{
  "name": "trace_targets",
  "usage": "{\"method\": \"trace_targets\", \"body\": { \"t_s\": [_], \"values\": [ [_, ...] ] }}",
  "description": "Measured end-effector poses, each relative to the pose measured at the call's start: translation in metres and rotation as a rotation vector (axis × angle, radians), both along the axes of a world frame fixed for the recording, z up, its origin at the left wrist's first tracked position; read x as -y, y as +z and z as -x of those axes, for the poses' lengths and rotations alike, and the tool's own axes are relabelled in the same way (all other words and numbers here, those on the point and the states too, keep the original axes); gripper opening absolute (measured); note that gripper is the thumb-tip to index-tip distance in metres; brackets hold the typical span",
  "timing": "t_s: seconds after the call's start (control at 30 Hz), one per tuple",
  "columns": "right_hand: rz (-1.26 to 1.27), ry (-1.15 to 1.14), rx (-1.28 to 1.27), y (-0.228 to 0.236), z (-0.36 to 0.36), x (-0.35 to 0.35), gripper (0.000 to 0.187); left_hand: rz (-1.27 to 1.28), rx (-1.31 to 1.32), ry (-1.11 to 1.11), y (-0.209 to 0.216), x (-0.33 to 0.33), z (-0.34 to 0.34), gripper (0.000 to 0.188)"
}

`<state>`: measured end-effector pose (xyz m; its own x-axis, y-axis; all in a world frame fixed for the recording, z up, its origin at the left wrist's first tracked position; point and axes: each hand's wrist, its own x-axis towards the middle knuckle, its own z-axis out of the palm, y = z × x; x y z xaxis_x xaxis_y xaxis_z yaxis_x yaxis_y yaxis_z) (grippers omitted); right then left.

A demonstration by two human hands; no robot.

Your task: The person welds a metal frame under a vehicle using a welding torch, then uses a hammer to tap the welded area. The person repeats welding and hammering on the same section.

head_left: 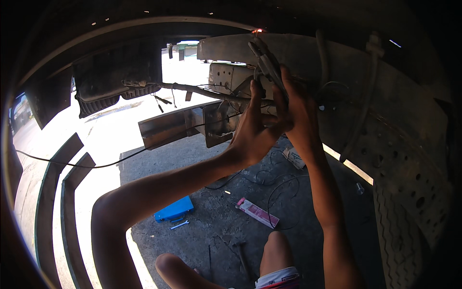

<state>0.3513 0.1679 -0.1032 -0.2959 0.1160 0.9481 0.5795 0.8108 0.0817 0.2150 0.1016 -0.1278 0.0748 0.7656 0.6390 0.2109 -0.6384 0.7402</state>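
Note:
Raised overhead, my right hand [299,108] wraps round the handle of a dark welding electrode holder [267,65], its jaws pointing up. A bright orange glow [258,31] shows above the holder's tip, at the edge of a long steel beam [293,48]. My left hand [255,127] is closed about the holder's lower end, pressed against my right hand. What its inner fingers touch is partly hidden. Behind my hands, a corrugated cable sleeve [207,94] crosses toward a rusty bracket [216,125].
Overhead and to the right is a vehicle's frame with a perforated beam [380,159] and a tyre [397,231]. On the floor lie a blue case [174,209], a wrench [179,225], a pink-white box [258,213], a hammer [242,255] and loose cable. Bent metal strips [72,202] stand left.

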Motion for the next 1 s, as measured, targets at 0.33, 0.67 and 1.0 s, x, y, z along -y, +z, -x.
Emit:
{"method": "trace_targets", "body": {
  "t_s": [0.33, 0.67, 1.0],
  "values": [
    [-0.048, 0.066, 0.0, 0.0, -0.001, -0.002, 0.061, -0.058, -0.018, 0.033, -0.001, -0.007, 0.001, 0.118],
    [-0.013, 0.062, 0.007, -0.002, -0.001, -0.003, 0.061, -0.058, 0.009, -0.038, -0.003, -0.011, 0.003, 0.118],
    [0.016, 0.059, 0.023, 0.0, -0.001, -0.001, 0.077, -0.128, -0.002, 0.009, -0.004, -0.016, 0.003, 0.121]
  ]
}}
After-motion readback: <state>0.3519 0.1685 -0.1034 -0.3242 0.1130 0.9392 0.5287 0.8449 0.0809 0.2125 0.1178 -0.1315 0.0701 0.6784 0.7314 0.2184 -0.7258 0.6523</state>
